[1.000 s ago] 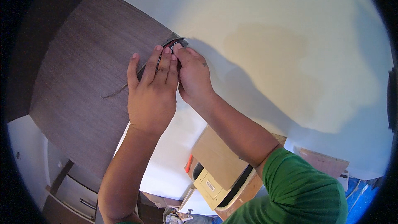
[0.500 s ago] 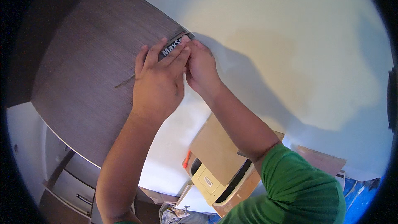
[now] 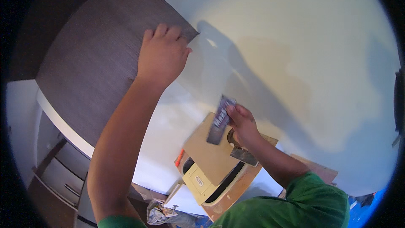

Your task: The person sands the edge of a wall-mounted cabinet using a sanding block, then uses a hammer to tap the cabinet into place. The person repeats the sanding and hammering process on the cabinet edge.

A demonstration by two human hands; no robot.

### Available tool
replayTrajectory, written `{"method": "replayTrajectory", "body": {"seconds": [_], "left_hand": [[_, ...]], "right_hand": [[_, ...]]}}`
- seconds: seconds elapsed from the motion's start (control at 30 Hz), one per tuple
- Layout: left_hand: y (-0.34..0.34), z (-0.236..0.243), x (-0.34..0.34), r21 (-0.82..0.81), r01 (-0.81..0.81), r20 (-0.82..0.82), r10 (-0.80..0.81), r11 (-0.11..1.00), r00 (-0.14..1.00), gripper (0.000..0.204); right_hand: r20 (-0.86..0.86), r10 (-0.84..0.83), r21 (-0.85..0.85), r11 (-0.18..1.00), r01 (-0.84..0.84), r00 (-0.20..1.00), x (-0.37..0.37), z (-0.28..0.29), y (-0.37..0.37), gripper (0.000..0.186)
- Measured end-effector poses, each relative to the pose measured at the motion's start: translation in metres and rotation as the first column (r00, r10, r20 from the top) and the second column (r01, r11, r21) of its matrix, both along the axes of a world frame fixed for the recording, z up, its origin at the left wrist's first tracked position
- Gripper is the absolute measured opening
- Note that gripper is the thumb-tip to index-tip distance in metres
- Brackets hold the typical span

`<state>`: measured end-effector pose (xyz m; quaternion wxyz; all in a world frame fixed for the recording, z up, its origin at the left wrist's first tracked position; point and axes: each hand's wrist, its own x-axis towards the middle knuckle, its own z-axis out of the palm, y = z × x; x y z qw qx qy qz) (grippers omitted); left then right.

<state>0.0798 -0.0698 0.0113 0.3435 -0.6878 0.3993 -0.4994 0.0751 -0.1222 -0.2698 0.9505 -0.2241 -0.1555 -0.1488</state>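
My left hand (image 3: 162,55) is against the dark wood-grain panel (image 3: 95,50), near its right edge. Its fingers are curled, the tips are hidden, and whatever they hold cannot be made out. A small bit of a thin strip (image 3: 131,78) shows beside that wrist. Down and to the right, my right hand (image 3: 242,122) grips a flat, dark rectangular piece (image 3: 218,122) with pale lettering, slightly blurred. The thumb lies over its upper part, and the piece is held in the air in front of the pale wall (image 3: 270,76).
Below stands a chair or stool with a cream top (image 3: 198,181), bearing a brown board (image 3: 211,156). An orange tool (image 3: 179,158) lies at its left, a dark flat block (image 3: 244,156) and a round tape-like roll at its right. A crumpled plastic bag (image 3: 157,215) sits lower left.
The right hand has left the panel edge, moving down and right with the lettered piece. The left hand has stayed at the panel, shifting slightly up, its fingers now more curled.
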Motion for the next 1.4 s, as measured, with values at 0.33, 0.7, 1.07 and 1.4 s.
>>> {"method": "replayTrajectory", "body": {"seconds": [0.33, 0.7, 1.07, 1.4], "left_hand": [[-0.002, 0.058, -0.007, -0.136, 0.104, -0.006, -0.105, 0.985, 0.994, 0.014], [0.108, -0.041, -0.119, -0.78, 0.033, -0.307, -0.428, 0.625, 0.85, 0.02], [0.334, -0.277, -0.136, -0.942, -0.285, -0.089, -0.686, -0.178, 0.722, 0.023], [0.39, -0.442, -0.22, -0.448, -0.882, -0.32, -0.947, 0.145, 0.007, 0.009]], "right_hand": [[-0.298, 0.011, -0.276, 0.956, -0.097, 0.955, -0.041, -0.126, -0.029, 0.025], [-0.331, -0.066, -0.389, 0.918, -0.072, 0.941, -0.053, -0.144, -0.041, 0.027], [-0.271, -0.183, -0.259, 0.959, 0.112, 0.945, -0.105, -0.137, -0.027, 0.034], [-0.576, 0.22, 0.024, 0.967, -0.252, 0.787, -0.155, -0.16, 0.07, 0.022]]}}
